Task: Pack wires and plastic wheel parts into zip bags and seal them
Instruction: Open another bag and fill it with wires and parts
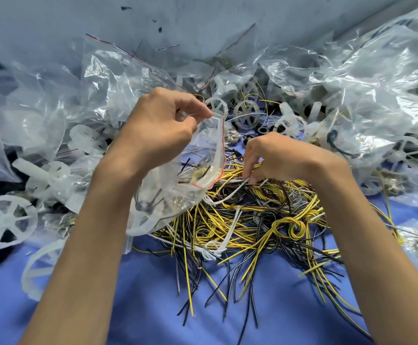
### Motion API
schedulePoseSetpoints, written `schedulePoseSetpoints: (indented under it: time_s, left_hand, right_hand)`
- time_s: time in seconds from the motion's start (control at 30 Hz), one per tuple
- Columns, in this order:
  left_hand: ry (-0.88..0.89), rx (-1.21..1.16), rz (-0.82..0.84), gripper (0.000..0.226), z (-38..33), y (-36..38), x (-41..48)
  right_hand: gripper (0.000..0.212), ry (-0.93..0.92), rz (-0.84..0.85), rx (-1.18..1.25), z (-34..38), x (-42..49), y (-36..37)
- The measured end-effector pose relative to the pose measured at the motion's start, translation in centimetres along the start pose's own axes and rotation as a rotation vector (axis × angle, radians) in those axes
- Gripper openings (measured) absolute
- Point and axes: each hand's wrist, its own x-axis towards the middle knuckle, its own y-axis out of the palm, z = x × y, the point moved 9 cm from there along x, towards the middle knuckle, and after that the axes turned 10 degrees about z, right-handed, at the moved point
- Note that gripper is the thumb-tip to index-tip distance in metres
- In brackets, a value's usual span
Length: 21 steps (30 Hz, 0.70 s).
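My left hand (pixel 162 120) pinches the top edge of a clear zip bag (pixel 178 185) with a red seal line, and the bag's mouth hangs open. A white wheel part and some wire show through the bag's plastic. My right hand (pixel 275 155) reaches down into a tangled pile of yellow, black and white wires (pixel 252 220), its fingertips pinching wire strands just right of the bag's mouth. White spoked plastic wheels (pixel 246 113) lie behind both hands.
Heaps of crumpled clear bags (pixel 367 90) crowd the back, left and right. More white wheels (pixel 3 220) lie at the left on the blue table cover (pixel 140 307). A grey wall (pixel 203 26) rises at the back.
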Motion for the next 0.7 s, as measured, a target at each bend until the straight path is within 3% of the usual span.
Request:
schedulePoseSetpoints:
  time_s: [0.23,0.37,0.53,0.7]
  left_hand:
    - [0.003,0.004,-0.007,0.025,0.1,-0.2,0.0]
    - [0.003,0.004,-0.017,0.023,0.1,-0.4,0.0]
    - [0.002,-0.005,-0.01,0.026,0.1,-0.4,-0.1]
    - [0.004,-0.008,-0.007,0.025,0.0,-0.3,-0.1]
  right_hand:
    - [0.023,-0.068,-0.142,0.126,-0.7,-1.8,-2.6]
    - [0.015,-0.053,-0.222,0.152,-1.5,-2.8,-3.8]
    - [0.017,0.056,-0.112,0.032,-1.9,-2.5,-2.8]
    - [0.024,-0.075,0.005,0.091,2.6,-1.1,-0.6]
